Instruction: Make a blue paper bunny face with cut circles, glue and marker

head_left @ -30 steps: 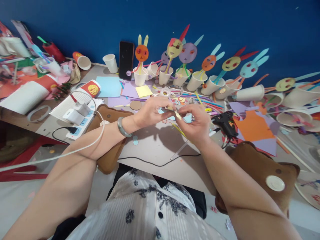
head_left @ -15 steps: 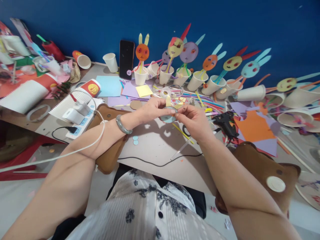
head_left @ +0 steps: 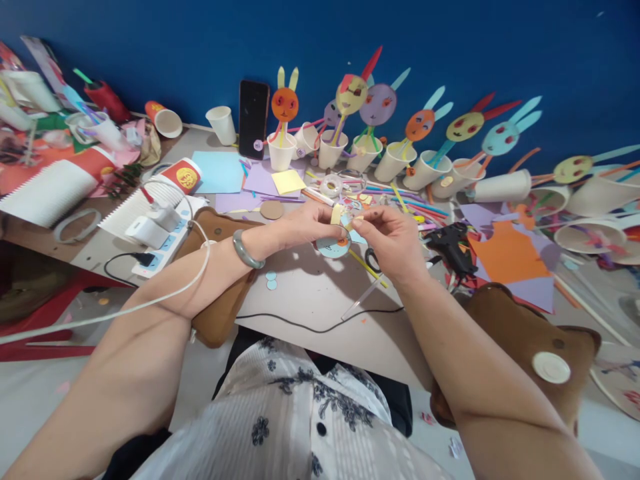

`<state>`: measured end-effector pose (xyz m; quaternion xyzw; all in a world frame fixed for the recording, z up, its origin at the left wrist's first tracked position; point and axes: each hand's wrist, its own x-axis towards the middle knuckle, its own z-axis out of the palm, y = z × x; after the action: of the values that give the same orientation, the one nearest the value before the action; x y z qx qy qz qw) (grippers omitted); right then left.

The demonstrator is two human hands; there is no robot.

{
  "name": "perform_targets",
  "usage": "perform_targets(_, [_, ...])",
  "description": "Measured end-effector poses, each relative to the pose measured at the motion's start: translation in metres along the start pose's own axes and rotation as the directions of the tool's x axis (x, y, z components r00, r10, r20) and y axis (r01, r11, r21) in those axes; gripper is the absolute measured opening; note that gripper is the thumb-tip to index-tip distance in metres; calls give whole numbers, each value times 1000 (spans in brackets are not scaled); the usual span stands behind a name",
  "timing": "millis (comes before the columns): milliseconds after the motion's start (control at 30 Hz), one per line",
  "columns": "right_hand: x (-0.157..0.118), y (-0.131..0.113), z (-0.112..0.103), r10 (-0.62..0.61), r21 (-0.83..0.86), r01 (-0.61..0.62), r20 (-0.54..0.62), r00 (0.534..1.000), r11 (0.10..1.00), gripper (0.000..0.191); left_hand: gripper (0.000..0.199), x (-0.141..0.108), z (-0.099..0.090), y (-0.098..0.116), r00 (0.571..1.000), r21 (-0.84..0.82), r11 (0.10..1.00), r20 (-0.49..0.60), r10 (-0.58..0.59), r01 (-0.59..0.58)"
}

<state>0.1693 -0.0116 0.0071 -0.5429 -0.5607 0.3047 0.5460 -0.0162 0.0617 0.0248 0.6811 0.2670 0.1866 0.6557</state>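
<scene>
In the left hand [head_left: 311,224], a blue paper face [head_left: 334,248] is gripped by its edge above the bench [head_left: 310,293], presumably for steadiness, while a yellow paper piece [head_left: 349,225] is pinched by the right hand [head_left: 393,241], near which a glue gun [head_left: 451,249] is placed, seemingly within reach.

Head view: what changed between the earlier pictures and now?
The light-blue paper disc, in the left hand, has turned to show its markings, hidden a second ago. The right hand, pinching a yellow paper piece, has shifted slightly up. Cups and glue gun stayed put.
</scene>
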Motion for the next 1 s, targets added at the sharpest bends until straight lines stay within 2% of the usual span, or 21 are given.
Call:
perform_targets(433, [-1,-1,1,-30,-12,30,-29,999,999,24,3,-1,2,5,1000,-25,999,-12,-27,26])
perform_targets(700, [-1,-2,0,-51,-55,49,-29,998,997,30,9,1,0,0,1000,-7,1000,4,-12,12])
perform_targets(1000, [-1,-2,0,-19,-28,20,14,1000,999,26,8,0,-1,2,1000,30,1000,-4,-6,6])
